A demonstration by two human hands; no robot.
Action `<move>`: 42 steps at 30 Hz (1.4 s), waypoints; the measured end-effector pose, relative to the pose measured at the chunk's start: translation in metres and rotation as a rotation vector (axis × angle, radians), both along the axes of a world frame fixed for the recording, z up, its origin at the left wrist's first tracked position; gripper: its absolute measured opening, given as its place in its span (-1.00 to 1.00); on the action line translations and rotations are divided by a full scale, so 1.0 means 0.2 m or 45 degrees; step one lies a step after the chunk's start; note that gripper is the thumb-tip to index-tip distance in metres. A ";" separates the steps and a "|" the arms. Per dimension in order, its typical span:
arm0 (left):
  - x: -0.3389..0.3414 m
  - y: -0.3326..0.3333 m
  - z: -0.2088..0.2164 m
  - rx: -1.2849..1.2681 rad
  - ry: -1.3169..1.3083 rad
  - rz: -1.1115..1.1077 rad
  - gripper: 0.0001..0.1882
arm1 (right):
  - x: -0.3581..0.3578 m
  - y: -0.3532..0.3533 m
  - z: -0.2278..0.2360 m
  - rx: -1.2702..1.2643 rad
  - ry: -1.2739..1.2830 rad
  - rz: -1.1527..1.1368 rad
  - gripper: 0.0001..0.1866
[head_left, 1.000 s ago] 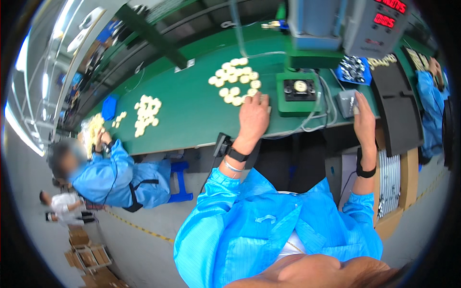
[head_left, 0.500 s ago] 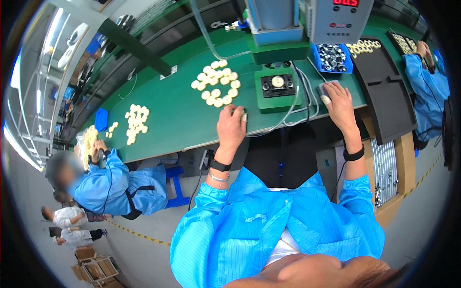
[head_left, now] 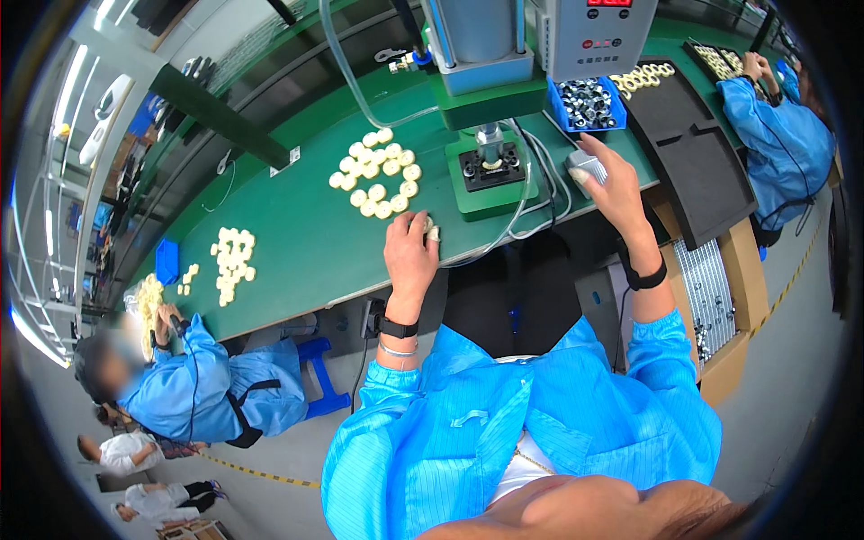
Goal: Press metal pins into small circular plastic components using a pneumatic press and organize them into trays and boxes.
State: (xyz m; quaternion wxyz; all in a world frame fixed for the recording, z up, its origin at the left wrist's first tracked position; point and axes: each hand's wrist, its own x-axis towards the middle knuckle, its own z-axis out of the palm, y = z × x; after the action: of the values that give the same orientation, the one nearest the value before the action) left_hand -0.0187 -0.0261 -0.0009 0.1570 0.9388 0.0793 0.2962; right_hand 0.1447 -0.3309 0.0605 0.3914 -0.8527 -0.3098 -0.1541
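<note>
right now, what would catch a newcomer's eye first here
The cluster of cream round parts on the green bench, just beyond the left hand. Right of it, the green press fixture under a grey cylinder. The right hand rests on a small grey button box.

The bench (head_left: 297,243) holds a cluster of rings (head_left: 378,173) left of the press base (head_left: 490,175). A bin (head_left: 587,103) sits right of the base, behind a small switch box (head_left: 587,165). A tray (head_left: 688,144) lies farther right. Another ring pile (head_left: 232,261) lies far left.
</note>
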 end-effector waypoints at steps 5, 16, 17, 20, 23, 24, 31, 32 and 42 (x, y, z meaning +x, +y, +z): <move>0.00 -0.01 0.01 -0.041 0.015 -0.019 -0.58 | 0.05 0.23 0.17 0.197 0.393 0.192 -0.24; -0.01 0.01 -0.02 0.015 -0.038 -0.090 -0.60 | 0.14 0.54 0.30 0.155 0.339 0.394 -0.58; -0.01 0.02 -0.03 0.019 -0.033 -0.091 -0.60 | 0.16 0.51 0.26 0.054 0.218 0.356 -0.57; -0.02 0.02 -0.01 0.011 -0.013 -0.086 -0.58 | 0.26 0.29 0.34 -0.161 0.254 0.307 -0.54; 0.01 -0.01 0.01 0.047 0.019 -0.097 -0.57 | 0.74 -0.20 0.41 -0.310 0.136 0.064 -0.64; 0.01 -0.01 0.02 0.055 0.015 -0.093 -0.57 | 0.94 -0.36 0.41 -0.338 -0.053 -0.054 -0.70; 0.01 -0.04 0.02 0.078 0.051 -0.042 -0.58 | 1.58 -0.96 0.16 -0.396 0.540 -0.771 -0.68; 0.00 -0.03 0.01 0.084 0.050 -0.029 -0.58 | 1.62 -0.96 0.08 -0.417 0.537 -0.793 -0.68; -0.02 -0.02 0.02 0.088 0.053 -0.009 -0.58 | 1.87 -0.94 -0.33 -0.627 0.056 -0.783 -0.83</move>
State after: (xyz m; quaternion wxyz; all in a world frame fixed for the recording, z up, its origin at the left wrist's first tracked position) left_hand -0.0223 -0.0311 0.0023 0.1239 0.9499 0.0688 0.2785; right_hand 0.5196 -0.5185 -0.0055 0.1172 -0.9772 -0.0591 -0.1668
